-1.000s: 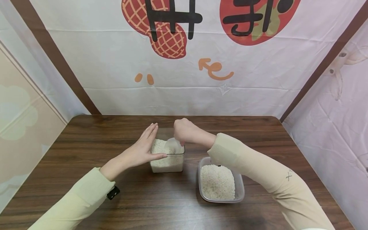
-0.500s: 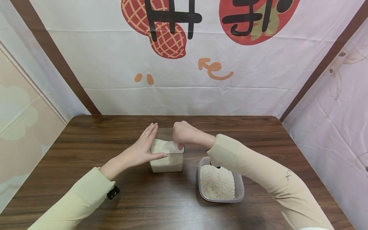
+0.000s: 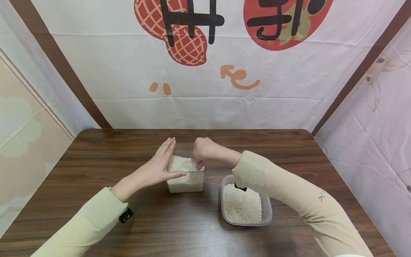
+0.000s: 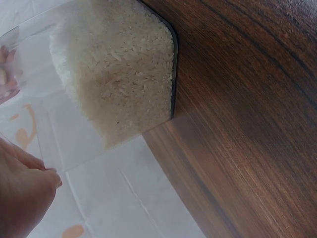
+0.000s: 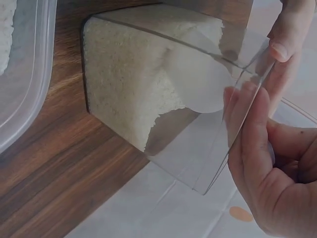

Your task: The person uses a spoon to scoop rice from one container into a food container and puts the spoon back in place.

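A clear square-sided canister, partly filled with white rice, stands on the table. My left hand rests against its left side, fingers straight along the rim and thumb across the front edge. Reaching over the mouth from the right, my right hand grips a translucent scoop with curled fingers. The scoop's rounded bowl is down in the canister, dug partly into the rice, which slopes around it. The fingers hide most of the scoop's handle.
To the right, under my right forearm, sits a shallow translucent tub with a mound of rice in it. The dark wood table ends at a printed cloth backdrop.
My right hand has come down slightly, and the scoop has sunk deeper into the canister's rice. The left hand and the tub stay where they were.
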A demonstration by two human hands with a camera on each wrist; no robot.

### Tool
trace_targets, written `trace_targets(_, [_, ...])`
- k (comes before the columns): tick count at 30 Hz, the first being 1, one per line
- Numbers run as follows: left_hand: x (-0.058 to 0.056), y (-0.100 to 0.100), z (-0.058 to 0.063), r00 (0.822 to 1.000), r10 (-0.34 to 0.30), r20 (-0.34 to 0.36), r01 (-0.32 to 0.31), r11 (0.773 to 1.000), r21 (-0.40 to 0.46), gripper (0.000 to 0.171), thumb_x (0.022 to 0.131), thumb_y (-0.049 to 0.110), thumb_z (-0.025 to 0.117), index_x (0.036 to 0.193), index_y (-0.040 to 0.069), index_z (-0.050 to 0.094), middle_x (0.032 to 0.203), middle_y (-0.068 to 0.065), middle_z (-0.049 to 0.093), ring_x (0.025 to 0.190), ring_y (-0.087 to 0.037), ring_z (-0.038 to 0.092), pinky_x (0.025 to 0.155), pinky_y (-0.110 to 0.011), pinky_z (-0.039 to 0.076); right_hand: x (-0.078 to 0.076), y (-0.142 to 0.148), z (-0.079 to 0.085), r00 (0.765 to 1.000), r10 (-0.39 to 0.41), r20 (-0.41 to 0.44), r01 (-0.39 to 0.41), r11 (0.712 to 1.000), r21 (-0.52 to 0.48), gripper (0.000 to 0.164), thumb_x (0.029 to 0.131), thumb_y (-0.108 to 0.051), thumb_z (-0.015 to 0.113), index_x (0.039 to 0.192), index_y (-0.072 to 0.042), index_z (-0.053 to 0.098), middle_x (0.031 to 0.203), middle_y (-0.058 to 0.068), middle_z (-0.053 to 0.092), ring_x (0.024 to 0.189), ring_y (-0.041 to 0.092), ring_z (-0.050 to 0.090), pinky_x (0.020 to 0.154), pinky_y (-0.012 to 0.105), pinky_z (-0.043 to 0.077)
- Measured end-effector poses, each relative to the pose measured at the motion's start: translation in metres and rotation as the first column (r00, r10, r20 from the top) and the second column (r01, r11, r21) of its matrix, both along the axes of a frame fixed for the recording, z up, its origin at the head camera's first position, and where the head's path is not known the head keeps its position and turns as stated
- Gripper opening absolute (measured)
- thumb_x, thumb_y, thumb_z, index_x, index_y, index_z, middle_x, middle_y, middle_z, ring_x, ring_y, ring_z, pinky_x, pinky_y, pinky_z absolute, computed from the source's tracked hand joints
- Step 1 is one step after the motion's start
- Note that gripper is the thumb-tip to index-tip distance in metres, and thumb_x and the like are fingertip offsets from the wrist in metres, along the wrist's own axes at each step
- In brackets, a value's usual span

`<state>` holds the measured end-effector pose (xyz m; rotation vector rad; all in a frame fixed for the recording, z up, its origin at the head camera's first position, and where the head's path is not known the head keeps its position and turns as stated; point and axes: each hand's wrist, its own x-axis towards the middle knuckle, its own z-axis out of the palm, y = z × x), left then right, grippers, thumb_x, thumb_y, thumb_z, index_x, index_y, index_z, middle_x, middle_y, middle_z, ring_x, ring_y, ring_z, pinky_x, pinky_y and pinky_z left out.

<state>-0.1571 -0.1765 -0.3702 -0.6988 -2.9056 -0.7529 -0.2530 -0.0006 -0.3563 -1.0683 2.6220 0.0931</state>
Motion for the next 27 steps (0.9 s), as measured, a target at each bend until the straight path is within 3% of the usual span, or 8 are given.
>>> trace_targets(2, [0.0, 0.0, 0.0, 1.0, 0.002, 0.004, -0.002, 1.0, 0.001, 0.107, 0.076, 0.051, 0.067, 0.142, -0.009, 0.009, 0.151, -0.017, 0.004, 0.139, -0.027, -0.002, 0.108, -0.048, 0.015, -0.012, 0.0, -0.015, 0.995, 0.081, -0.049, -0.08, 0.996, 0.029, 0.025, 0.068, -0.018, 0.06, 0.049, -0.026, 0.045, 0.047, -0.018, 0.039, 0.051, 0.0, 0.031, 0.049, 0.019, 0.038])
trace_targets(3, [0.0, 0.0, 0.0, 1.0, 0.001, 0.004, -0.001, 1.0, 0.002, 0.107, 0.076, 0.051, 0.067, 0.142, -0.009, 0.009, 0.151, -0.018, 0.004, 0.138, -0.028, -0.002, 0.108, -0.048, 0.015, -0.017, -0.001, -0.021, 0.999, 0.049, 0.003, -0.049, 0.999, 0.003, 0.024, 0.07, -0.018, 0.061, 0.05, -0.027, 0.05, 0.048, -0.019, 0.045, 0.05, -0.003, 0.036, 0.051, 0.018, 0.04])
trace_targets(5, [0.0, 0.0, 0.0, 1.0, 0.002, 0.006, -0.002, 1.0, 0.004, 0.107, 0.076, 0.051, 0.067, 0.142, -0.009, 0.009, 0.151, -0.018, 0.004, 0.138, -0.028, -0.002, 0.108, -0.048, 0.015, -0.001, 0.0, -0.004, 0.992, -0.078, 0.103, 0.086, 0.994, -0.07, 0.02, 0.075, -0.014, 0.06, 0.057, -0.024, 0.062, 0.052, -0.017, 0.057, 0.05, -0.006, 0.048, 0.057, 0.016, 0.043])
trace_targets(6, [0.0, 0.0, 0.0, 1.0, 0.002, 0.005, -0.002, 1.0, 0.004, 0.107, 0.076, 0.051, 0.067, 0.142, -0.009, 0.009, 0.151, -0.018, 0.004, 0.138, -0.028, -0.001, 0.108, -0.048, 0.015, 0.012, 0.001, 0.012, 0.974, -0.157, 0.165, 0.175, 0.979, -0.106, 0.019, 0.078, -0.011, 0.06, 0.064, -0.021, 0.067, 0.057, -0.014, 0.062, 0.053, -0.006, 0.054, 0.061, 0.015, 0.045])
trace_targets(8, [0.0, 0.0, 0.0, 1.0, 0.002, 0.0, -0.002, 1.0, 0.006, 0.107, 0.075, 0.051, 0.067, 0.142, -0.009, 0.009, 0.151, -0.018, 0.005, 0.138, -0.028, -0.001, 0.108, -0.048, 0.016, 0.037, 0.002, 0.039, 0.897, -0.327, 0.296, 0.385, 0.908, -0.164, 0.014, 0.083, -0.006, 0.06, 0.081, -0.011, 0.073, 0.07, -0.003, 0.069, 0.063, 0.001, 0.064, 0.07, 0.015, 0.046])
trace_targets(10, [0.0, 0.0, -0.001, 1.0, 0.002, -0.005, -0.002, 1.0, 0.01, 0.107, 0.075, 0.051, 0.068, 0.142, -0.01, 0.01, 0.15, -0.019, 0.005, 0.138, -0.029, 0.0, 0.108, -0.049, 0.016, 0.052, 0.005, 0.055, 0.841, -0.373, 0.392, 0.485, 0.841, -0.239, 0.015, 0.084, -0.002, 0.058, 0.09, -0.003, 0.072, 0.076, 0.006, 0.07, 0.065, 0.01, 0.067, 0.07, 0.016, 0.048])
trace_targets(18, [-0.002, 0.002, -0.002, 1.0, -0.005, -0.025, 0.005, 1.0, 0.011, 0.107, 0.074, 0.049, 0.07, 0.14, -0.012, 0.011, 0.149, -0.021, 0.007, 0.138, -0.032, 0.001, 0.108, -0.05, 0.014, 0.056, 0.014, 0.061, 0.634, -0.288, 0.718, 0.677, 0.655, -0.335, 0.021, 0.088, 0.008, 0.046, 0.099, 0.015, 0.063, 0.098, 0.026, 0.064, 0.056, 0.015, 0.061, 0.069, 0.027, 0.053])
trace_targets(27, [-0.002, 0.001, -0.002, 1.0, -0.008, -0.027, 0.008, 1.0, 0.013, 0.108, 0.074, 0.05, 0.069, 0.141, -0.011, 0.01, 0.149, -0.021, 0.007, 0.138, -0.031, 0.0, 0.107, -0.051, 0.016, 0.056, 0.014, 0.057, 0.545, -0.25, 0.8, 0.749, 0.574, -0.331, 0.018, 0.086, 0.01, 0.048, 0.096, 0.017, 0.062, 0.087, 0.018, 0.064, 0.053, 0.013, 0.059, 0.064, 0.025, 0.053])
